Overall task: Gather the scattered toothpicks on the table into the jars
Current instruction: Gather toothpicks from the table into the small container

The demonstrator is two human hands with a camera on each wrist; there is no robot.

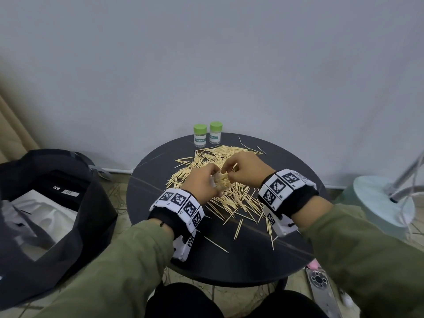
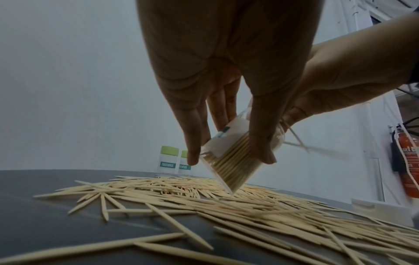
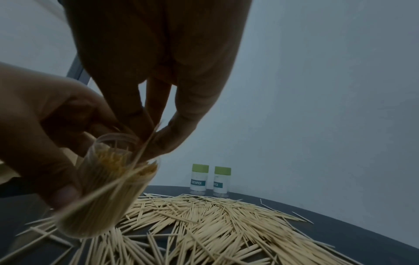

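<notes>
Toothpicks (image 3: 145, 143) pinched in the right hand (image 1: 243, 171) at the jar (image 2: 231, 161) mouth, left hand (image 1: 202, 182) gripping it tilted — best fed in parallel, points first.

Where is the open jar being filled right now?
In the left hand, the open jar is tilted above the toothpick pile, near table centre, the right hand at its mouth.

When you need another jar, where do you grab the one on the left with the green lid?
Probably from above and the front. The left capped jar stands upright at the table's far edge, close against the wall, with the second jar close on its right. Wrap fingers round the clear body just under the green cap, thumb on the free left side.
</notes>
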